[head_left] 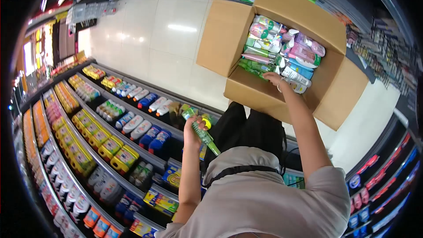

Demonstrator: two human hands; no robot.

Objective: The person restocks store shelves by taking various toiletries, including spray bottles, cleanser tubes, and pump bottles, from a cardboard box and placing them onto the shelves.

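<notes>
My left hand (194,127) is closed around a green bottle (205,140), held tilted over the shelf edge beside my legs. A yellow round piece (206,123) shows just past its fingers. Inside the open cardboard box (246,90), my right hand (274,78) has its fingers curled at the end of a green bottle (254,67) lying on its side. Around that bottle lie a pink tube-shaped bottle (257,58), a white bottle (296,76) and purple-pink bottles (304,53).
Tiered shelves with yellow bottles (83,126), blue bottles (159,140) and white bottles (137,129) fill the left side. Pale floor tiles (172,44) lie between them and the back shelf. The box flaps (222,35) spread outward. More stocked shelves (383,180) stand on the right.
</notes>
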